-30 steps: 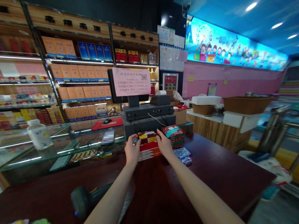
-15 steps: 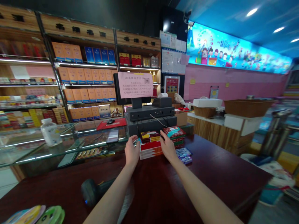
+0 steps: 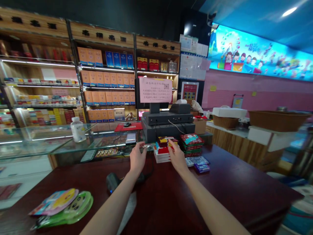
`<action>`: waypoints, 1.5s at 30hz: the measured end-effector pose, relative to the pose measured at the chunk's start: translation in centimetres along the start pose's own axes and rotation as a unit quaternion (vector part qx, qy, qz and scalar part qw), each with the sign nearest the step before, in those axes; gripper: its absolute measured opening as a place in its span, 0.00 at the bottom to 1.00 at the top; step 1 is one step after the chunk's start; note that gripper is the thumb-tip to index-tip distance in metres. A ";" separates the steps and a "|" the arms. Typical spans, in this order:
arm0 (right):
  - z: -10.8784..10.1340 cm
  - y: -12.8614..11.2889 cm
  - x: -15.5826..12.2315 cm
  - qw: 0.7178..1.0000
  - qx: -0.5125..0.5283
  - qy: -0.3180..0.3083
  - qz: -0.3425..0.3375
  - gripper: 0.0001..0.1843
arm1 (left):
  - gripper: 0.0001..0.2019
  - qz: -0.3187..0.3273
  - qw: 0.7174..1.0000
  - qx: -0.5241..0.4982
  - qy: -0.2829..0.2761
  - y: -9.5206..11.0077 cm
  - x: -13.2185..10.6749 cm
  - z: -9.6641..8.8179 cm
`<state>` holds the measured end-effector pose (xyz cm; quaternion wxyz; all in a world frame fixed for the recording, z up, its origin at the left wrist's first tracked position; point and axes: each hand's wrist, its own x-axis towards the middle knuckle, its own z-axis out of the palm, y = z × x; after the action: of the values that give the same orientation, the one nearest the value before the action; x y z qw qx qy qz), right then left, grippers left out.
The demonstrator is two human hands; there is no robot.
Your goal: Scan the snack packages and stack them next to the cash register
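Note:
My left hand point(image 3: 137, 159) is just left of a stack of white-sided, red-topped packs point(image 3: 161, 158), with its thumb and fingers apart. A small shiny wrapper point(image 3: 148, 146) shows by its fingertips; I cannot tell whether they touch. My right hand point(image 3: 177, 158) lies along the right side of the stack, fingers stretched forward over it and hiding part of it. Yellow and dark red packets point(image 3: 164, 140) lie at the back of the stack. To the right are piled red and green snack bags point(image 3: 192, 143) and blue-purple packets point(image 3: 201, 167).
A black cash register point(image 3: 168, 119) with a pink-signed screen point(image 3: 156, 90) stands behind. A barcode scanner point(image 3: 112, 182) lies beneath my left forearm. Colourful flat packages point(image 3: 66, 205) are at the front left. A white bottle point(image 3: 78, 130) stands on the glass counter point(image 3: 97, 153).
My view has turned left, so the scene sits farther right. My left hand now stands farther from the stack, while the right hand reaches over more of its right side.

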<state>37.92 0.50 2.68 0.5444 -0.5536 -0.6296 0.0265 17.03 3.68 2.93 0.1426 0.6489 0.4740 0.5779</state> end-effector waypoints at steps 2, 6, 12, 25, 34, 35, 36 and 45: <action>0.8 -0.7 -0.4 1.000 0.011 -0.013 -0.006 0.28 | 0.13 0.003 1.000 0.017 -0.003 -0.4 -0.1 -1.2; 2.5 -1.8 -1.1 0.999 0.026 -0.032 -0.016 0.28 | 0.13 0.006 0.998 0.054 -0.011 -1.1 -0.4 -3.5; 4.7 -3.1 -2.0 0.997 0.040 -0.061 -0.020 0.27 | 0.13 0.010 0.995 0.099 -0.015 -1.8 -0.7 -6.4; 9.5 -5.2 -3.5 0.988 0.084 -0.129 -0.028 0.26 | 0.12 0.003 0.984 0.174 -0.034 -3.9 -1.4 -12.3; 12.0 -8.2 -4.3 0.977 0.090 -0.188 -0.036 0.24 | 0.12 -0.025 0.970 0.233 -0.064 -6.3 -1.9 -18.2; 12.2 -8.6 -4.4 0.976 0.090 -0.196 -0.037 0.24 | 0.12 -0.031 0.968 0.242 -0.067 -6.7 -2.0 -18.9; 12.4 -9.0 -4.4 0.974 0.089 -0.204 -0.040 0.23 | 0.12 -0.037 0.965 0.250 -0.069 -7.1 -2.1 -19.6; 14.7 -14.1 -5.0 0.954 0.063 -0.282 -0.084 0.23 | 0.14 -0.085 0.952 0.290 -0.056 -9.6 -3.6 -25.0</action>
<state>16.95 -0.20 2.36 0.3785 -0.4333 -0.7990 0.1751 -8.97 -3.29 0.91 0.0228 0.6512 0.6657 0.3637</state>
